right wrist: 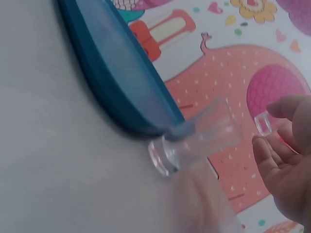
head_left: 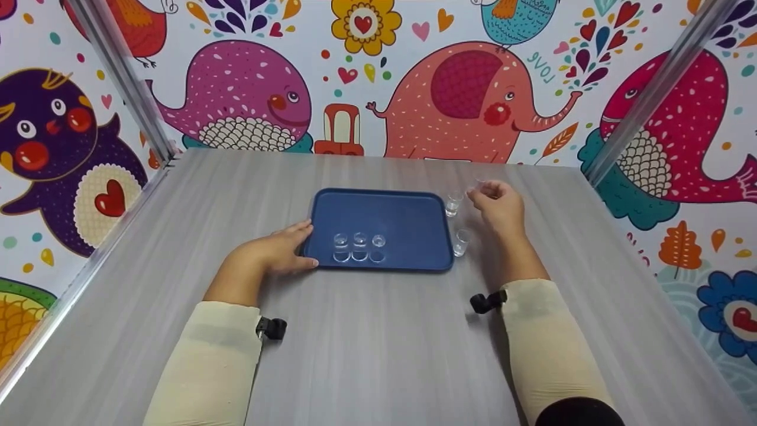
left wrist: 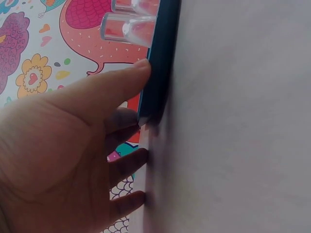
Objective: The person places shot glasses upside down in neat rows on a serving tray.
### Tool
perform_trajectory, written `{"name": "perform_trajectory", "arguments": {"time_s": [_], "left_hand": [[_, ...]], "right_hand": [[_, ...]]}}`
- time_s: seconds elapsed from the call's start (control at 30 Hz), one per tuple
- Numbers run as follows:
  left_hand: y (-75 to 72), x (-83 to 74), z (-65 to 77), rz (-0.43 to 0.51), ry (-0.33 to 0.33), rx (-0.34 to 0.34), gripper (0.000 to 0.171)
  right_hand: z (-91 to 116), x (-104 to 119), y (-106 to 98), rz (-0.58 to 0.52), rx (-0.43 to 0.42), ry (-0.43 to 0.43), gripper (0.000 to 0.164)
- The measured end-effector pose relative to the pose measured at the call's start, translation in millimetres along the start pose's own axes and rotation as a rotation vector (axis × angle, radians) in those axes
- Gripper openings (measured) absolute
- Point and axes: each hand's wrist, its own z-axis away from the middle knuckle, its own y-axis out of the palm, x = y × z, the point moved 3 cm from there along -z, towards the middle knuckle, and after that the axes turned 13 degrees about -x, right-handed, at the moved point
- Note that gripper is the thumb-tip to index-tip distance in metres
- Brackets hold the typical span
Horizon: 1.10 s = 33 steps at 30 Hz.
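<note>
A blue tray [head_left: 408,231] lies on the table. My left hand [head_left: 278,248] is at its near left corner, thumb against the near edge and fingers stretched along the left side. In the left wrist view, the thumb [left wrist: 129,77] touches the tray's edge. Three small clear shot glasses [head_left: 359,245] stand in a row on the tray, wide ends down. Beyond the tray's right edge, my right hand [head_left: 500,204] pinches another shot glass [right wrist: 263,124] between thumb and fingertips; the fingers partly hide it.
Two more shot glasses stand rim up on the table beside the tray's right side, a far one [head_left: 452,206] and a near one [head_left: 461,244]. A wall with printed cartoon animals [head_left: 461,100] borders the table [head_left: 366,343] at the back and sides.
</note>
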Motion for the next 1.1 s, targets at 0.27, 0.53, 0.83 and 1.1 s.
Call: {"name": "perform_trajectory", "arguments": {"time_s": [0.27,0.53,0.83,1.1], "left_hand": [[0.6,0.3,0.3,0.001,0.011,-0.006,0.092],[0.3,0.1,-0.4,0.0,0.012,0.0,0.092],[0.5,0.3,0.1,-0.001,0.03,-0.007,0.092],[-0.7,-0.5,0.3,0.0,0.027,-0.006,0.092]], "right_hand": [[21.1,24.9,14.1,-0.093,0.073,-0.079,0.038],[49.2,48.3,25.6,-0.122,0.185,-0.184,0.04],[81.9,66.4,40.7,-0.146,0.364,-0.25,0.03],[92.7,71.8,45.2,-0.177,0.429,-0.269,0.027]]}}
